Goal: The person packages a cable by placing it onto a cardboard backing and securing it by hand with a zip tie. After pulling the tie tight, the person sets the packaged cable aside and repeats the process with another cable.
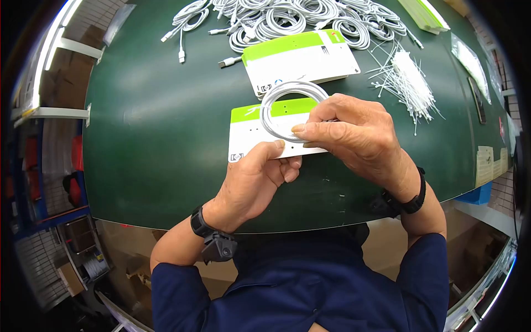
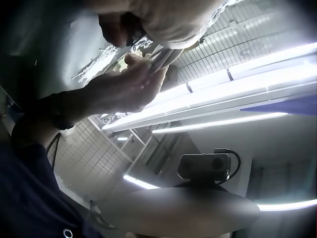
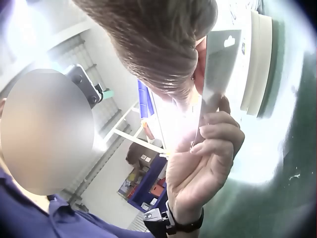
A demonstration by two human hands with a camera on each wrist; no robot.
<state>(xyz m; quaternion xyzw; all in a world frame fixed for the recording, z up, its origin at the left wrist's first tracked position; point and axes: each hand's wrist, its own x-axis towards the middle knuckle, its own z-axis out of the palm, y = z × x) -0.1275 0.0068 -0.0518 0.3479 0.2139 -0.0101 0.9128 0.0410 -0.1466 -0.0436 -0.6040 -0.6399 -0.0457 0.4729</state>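
Note:
My left hand (image 1: 251,180) grips the lower edge of a white card (image 1: 243,141) with a green top band, thumb on the front and fingers curled behind. Against the card's face lies a coiled white cable (image 1: 265,113), pinched at its lower right between the thumb and fingers of my right hand (image 1: 359,135). The coil reaches above the card's top edge. A small white tie (image 1: 253,109) shows at the coil's left side. In the right wrist view the card's back (image 3: 220,69) faces the camera, with the left fingers (image 3: 218,131) bent against it.
A stack of similar green-and-white cards (image 1: 301,61) lies just beyond the held card. Behind it spreads a pile of coiled white cables (image 1: 285,22). Loose white cable ties (image 1: 412,83) lie to the right, near a plastic bag (image 1: 470,63). More cards (image 1: 423,14) sit at the back right.

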